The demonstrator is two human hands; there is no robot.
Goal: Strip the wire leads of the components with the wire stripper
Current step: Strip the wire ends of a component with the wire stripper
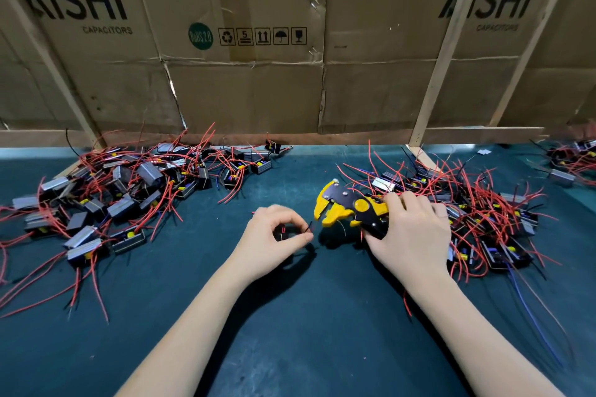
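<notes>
Two heaps of small potted components trail red wire leads across a dark green surface (290,316), one heap at far left (106,203), the other at right (483,219), with a clear lane between them where a person works. The left hand (274,242) curls thumb and fingertips round one dark component (283,234), its grip tight on the body, so that the short leads (309,226) stick out to the right toward the tool. The right hand (409,229) wraps its fingers round the handles of a yellow-and-black wire stripper (348,208), holding it just above the surface with the nose aimed left; the handles look unsqueezed, since the yellow jaws stand parted. Lead tips and jaws sit near each other but apart, which suggests the leads are about to be fed in, not yet cut. Holding the part by its body likely keeps fingers out of the blades and steadies the leads for entry. Flattened cardboard cartons (245,51) marked for capacitors, braced by pale wooden battens (451,42), wall off the far side. Whether either heap is finished stock cannot be told. A third cluster (571,158) lies at far right.
</notes>
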